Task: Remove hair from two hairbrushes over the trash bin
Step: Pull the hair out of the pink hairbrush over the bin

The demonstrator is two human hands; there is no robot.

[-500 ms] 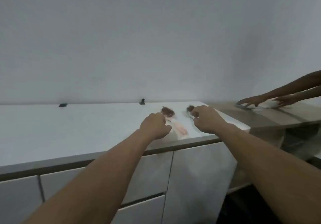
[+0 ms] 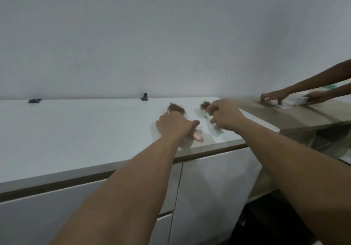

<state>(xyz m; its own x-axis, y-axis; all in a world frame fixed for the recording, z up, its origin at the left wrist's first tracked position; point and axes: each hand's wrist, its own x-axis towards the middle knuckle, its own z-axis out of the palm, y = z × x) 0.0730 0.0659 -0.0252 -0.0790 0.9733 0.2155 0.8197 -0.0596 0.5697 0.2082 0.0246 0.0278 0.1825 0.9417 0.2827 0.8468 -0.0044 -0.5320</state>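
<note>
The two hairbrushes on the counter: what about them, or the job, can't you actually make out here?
- Pink brush: the left hand covers its handle in the head view.
- Green brush: the right hand hides its middle, so the grip is unclear.
- Hair clumps: blurred, bristles not readable.
- Trash bin: not in view.
- Small dark objects by the wall: too small to identify.

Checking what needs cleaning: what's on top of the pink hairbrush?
A clump of brown hair sits on the pink hairbrush head. The left hand covers its handle's middle, so the bristles there are hidden.
</note>
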